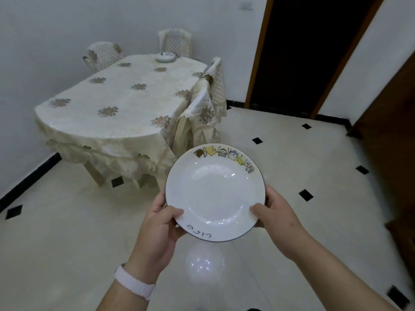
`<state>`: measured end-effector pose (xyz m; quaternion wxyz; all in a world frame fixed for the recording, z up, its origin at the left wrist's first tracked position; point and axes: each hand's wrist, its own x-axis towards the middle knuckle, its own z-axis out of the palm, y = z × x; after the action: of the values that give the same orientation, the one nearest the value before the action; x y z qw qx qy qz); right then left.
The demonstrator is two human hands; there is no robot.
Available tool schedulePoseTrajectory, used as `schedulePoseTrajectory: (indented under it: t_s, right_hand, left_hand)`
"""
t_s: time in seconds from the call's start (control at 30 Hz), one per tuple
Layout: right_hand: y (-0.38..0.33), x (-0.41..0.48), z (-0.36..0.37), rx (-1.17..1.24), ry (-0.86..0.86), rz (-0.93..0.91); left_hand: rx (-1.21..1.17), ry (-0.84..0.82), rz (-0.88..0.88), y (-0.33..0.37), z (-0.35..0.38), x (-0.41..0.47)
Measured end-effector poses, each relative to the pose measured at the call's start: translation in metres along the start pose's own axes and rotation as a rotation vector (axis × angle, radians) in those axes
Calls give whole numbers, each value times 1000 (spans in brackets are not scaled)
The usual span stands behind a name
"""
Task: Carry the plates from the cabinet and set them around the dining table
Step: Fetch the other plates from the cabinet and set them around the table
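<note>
Over tiled floor (67, 232), near the dining table (116, 97), left hand (157, 230) and right hand (276, 218) pinch the plate (215, 194) level by opposite rims, thumbs on top, for steady carrying.

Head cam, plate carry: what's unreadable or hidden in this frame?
- Cabinet: not in the head view at all.
- Fingers of left hand and right hand: under the plate, so the grip underneath is hidden; only thumbs show on the rim.
- Dish at the far end of the dining table: too small to tell contents.
- Doorway: dark, nothing visible inside.
</note>
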<state>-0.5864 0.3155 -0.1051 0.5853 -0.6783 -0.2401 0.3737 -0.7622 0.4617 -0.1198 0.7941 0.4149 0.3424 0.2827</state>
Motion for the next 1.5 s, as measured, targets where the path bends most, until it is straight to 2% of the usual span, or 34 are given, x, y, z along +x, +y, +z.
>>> schedulePoseTrajectory:
  t_s: [0.3, 0.43, 0.9, 1.37, 1.5]
  right_hand:
    - [14, 41, -60, 118, 167, 60]
    - [16, 82, -98, 148, 185, 68]
    - [-44, 221, -289, 151, 186, -38]
    - [-49, 308, -349, 174, 193, 25]
    - [-54, 354, -354, 161, 215, 55]
  left_hand:
    - [108, -111, -109, -17, 62, 68]
    - [138, -97, -124, -24, 100, 106]
    - [171, -89, -35, -40, 311, 244]
    - [167, -58, -112, -49, 374, 344]
    - [166, -101, -115, -46, 380, 393]
